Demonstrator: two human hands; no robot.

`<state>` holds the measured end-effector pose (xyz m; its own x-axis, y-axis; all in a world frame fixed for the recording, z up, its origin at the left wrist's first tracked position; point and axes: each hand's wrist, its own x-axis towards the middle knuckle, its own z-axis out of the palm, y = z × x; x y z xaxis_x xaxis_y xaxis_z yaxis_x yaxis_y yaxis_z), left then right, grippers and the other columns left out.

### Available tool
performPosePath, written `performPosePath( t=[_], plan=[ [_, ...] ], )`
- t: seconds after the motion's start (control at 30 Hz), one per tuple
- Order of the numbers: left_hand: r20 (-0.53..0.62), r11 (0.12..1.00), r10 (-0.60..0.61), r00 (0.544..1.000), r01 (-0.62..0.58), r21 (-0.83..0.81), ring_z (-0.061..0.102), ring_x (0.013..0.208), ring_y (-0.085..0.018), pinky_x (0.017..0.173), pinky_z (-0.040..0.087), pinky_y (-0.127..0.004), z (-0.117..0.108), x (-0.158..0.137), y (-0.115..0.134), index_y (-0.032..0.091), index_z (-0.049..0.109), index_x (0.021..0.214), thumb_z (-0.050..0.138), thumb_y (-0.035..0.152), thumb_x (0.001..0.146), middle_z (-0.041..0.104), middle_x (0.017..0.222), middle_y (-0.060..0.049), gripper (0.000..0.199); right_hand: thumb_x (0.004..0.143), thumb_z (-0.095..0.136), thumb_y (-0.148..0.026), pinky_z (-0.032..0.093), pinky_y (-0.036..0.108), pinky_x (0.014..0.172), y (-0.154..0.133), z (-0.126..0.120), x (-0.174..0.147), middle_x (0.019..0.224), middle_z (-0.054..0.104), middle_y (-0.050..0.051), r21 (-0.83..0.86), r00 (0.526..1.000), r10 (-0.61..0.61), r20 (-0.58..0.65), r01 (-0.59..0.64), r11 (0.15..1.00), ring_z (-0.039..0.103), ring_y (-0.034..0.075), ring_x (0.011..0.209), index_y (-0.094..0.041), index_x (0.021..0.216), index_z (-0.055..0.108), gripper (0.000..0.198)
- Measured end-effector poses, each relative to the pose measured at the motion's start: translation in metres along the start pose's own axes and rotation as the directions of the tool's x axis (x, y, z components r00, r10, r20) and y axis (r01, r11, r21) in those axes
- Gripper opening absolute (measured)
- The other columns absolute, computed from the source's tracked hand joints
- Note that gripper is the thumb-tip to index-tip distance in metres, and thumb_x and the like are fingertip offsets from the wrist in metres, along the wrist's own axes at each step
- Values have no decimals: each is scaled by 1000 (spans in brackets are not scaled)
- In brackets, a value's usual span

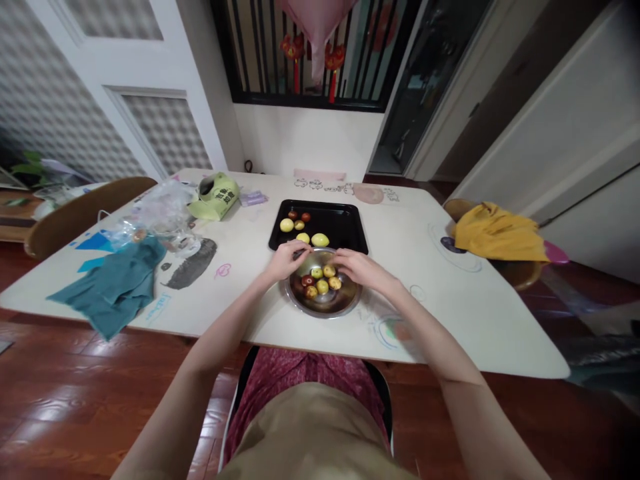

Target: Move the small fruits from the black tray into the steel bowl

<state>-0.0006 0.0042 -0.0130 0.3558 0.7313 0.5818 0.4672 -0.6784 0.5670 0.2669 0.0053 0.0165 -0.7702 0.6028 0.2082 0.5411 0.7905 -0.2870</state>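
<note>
A shiny metal bowl [325, 311] stands near the table's front edge, its far rim against the near side of a black tray [345, 223]. Inside the bowl lie several small round jujubes [323, 287], yellow-green with brown patches, some dark red. My left hand [289, 260] is closed at the bowl's far left rim, fingers bent. My right hand [363, 268] holds the rim on the far right, its fingertips reaching over the inside. On the tray rest more fruits, among them a yellow-green jujube [321, 239] close to the rim and two dark red ones at the back left.
On the white table [240, 303] lie a teal cloth [117, 283], clear plastic wrapping [150, 210], a green bag [216, 195] and a purple packet [253, 198], all to the left. A chair with a yellow garment [500, 232] stands at the right end.
</note>
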Motion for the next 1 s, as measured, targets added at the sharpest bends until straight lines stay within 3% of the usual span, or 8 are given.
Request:
performPosePath(
  t=[0.2,0.37,0.53,0.63,0.7,0.83,1.0],
  plan=[
    [-45,1000,21,999,-20,9,75,98,-21,92,59,-35,-1,0,-5,18,76,101,56,26,103,81,103,-8,21,107,57,-25,57,48,98,-3,12,-34,116,75,11,126,939,-79,-334,128,984,68,26,109,-20,119,73,22],
    [-130,995,0,992,12,95,74,107,-21,99,58,-37,-6,-4,-20,19,73,110,54,25,105,79,111,-9,21,108,51,-24,57,46,94,3,39,-50,111,74,11,176,809,-43,-586,179,968,68,26,109,-23,118,74,25],
    [-171,963,-80,982,121,243,68,122,-23,109,55,-41,-12,10,-43,19,67,126,51,20,103,73,125,-11,27,111,41,-24,55,49,97,5,57,-50,114,72,11,217,776,-37,-629,221,951,66,27,111,-24,118,74,34],
    [-66,891,-152,986,166,423,62,133,-26,116,50,-43,-13,40,-58,18,63,136,55,17,100,68,138,-14,36,110,41,-23,55,47,95,5,57,-49,112,71,11,230,769,-31,-639,229,946,65,26,109,-24,117,73,33],
    [47,804,-255,966,185,565,59,137,-27,116,49,-44,-12,63,-68,18,63,138,56,18,100,65,144,-15,39,110,42,-21,55,45,93,6,55,-50,109,71,10,220,762,-29,-647,222,950,65,25,107,-23,116,73,32],
    [135,763,-332,934,181,621,65,126,-33,112,48,-49,-8,96,-82,16,73,122,70,18,91,73,129,-17,31,110,41,-18,54,42,89,9,53,-50,105,70,9,199,747,-12,-664,193,961,64,24,102,-22,110,72,31],
    [189,761,-348,918,159,629,67,121,-33,110,46,-48,-5,104,-84,18,76,111,79,14,80,76,118,-15,31,110,40,-17,54,39,85,7,53,-49,102,68,9,196,749,-9,-663,185,963,63,23,97,-21,107,71,31]
  ],
)
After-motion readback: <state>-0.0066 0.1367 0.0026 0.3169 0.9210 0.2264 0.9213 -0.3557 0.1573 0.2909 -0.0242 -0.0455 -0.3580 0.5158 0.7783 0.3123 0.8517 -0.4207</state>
